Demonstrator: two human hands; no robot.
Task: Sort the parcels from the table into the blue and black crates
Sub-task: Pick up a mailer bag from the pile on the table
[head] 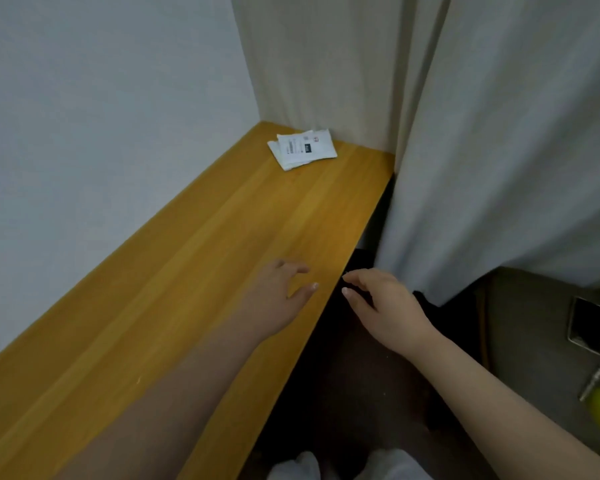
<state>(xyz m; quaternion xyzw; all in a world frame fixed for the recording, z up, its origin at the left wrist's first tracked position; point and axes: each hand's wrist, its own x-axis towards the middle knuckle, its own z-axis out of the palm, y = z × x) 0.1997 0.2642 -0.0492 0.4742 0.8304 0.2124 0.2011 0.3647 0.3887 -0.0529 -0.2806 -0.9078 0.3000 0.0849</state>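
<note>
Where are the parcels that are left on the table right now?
In the head view, the white parcels lie at the table's far end, near the corner by the curtain, beyond both hands.

Table [194, 258] smooth matt wood; parcels [302, 149] white glossy plastic; curtain [499, 133] cloth

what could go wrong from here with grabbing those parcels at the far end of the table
1. The white parcels lie stacked at the far corner, well beyond both the left hand and the right hand; a long reach might pick up only the top one.
2. The curtain hangs beside the table edge and could snag an arm.
3. No crate is in view, so the drop means turning away.
</note>
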